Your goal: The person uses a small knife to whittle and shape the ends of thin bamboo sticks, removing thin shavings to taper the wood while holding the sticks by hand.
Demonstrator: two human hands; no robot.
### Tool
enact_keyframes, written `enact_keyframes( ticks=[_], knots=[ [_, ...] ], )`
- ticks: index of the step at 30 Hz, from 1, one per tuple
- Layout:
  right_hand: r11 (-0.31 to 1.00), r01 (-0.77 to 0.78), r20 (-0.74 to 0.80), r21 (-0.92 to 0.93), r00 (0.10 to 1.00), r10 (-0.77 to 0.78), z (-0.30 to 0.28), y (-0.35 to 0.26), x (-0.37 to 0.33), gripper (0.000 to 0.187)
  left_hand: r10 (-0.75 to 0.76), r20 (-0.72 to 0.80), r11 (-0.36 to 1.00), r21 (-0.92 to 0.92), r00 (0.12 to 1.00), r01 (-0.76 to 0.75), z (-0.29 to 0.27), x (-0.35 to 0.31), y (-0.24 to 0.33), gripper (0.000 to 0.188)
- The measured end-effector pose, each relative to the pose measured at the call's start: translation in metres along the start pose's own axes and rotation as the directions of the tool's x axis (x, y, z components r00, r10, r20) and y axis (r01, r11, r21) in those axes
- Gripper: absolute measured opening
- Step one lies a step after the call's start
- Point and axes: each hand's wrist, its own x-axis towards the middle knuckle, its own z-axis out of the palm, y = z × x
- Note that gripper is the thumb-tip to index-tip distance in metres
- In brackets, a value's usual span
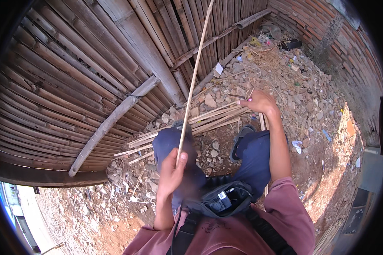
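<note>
My left hand (pixel 171 172) is closed around the lower end of a long, thin bamboo strip (pixel 193 80), which rises tilted up past the upper edge of the view. Farther off to the right, my right hand (pixel 259 103) is bent at the wrist with its fingers closed. A thin dark piece (pixel 235 96) shows at those fingertips, too small to name. Just below the right hand lies a bundle of split bamboo strips (pixel 219 117) on the stony ground, running left past my feet.
A bamboo slat wall (pixel 72 80) with thick poles stands close on the left. At the right is a brick wall (pixel 340 46). Rubble and litter (pixel 293 97) cover the ground. An unzipped black waist bag (pixel 221 199) sits at my lap, between my bent knees.
</note>
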Motion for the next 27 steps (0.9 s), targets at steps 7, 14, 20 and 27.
enact_keyframes(
  ticks=[7,14,20,27],
  knots=[
    [0.884,0.353,0.179,0.307,0.891,-0.418,0.013,-0.019,-0.004,0.074,-0.214,0.197,0.913,-0.308,0.957,0.268,-0.011,0.004,0.019,0.051],
    [0.746,0.526,-0.398,0.408,0.838,-0.374,0.015,-0.061,-0.027,0.057,-0.08,0.068,0.978,-0.187,0.994,0.092,0.0,0.013,0.022,0.048],
    [0.562,0.758,-0.447,0.332,0.651,-0.614,0.04,-0.093,-0.058,0.055,0.006,-0.025,0.989,-0.147,1.0,-0.01,0.01,0.023,0.027,0.04],
    [0.505,0.841,-0.507,0.194,0.527,-0.682,0.058,-0.107,-0.071,0.05,0.095,-0.079,0.991,-0.084,0.992,-0.102,0.013,0.027,0.025,0.053]
  ],
)
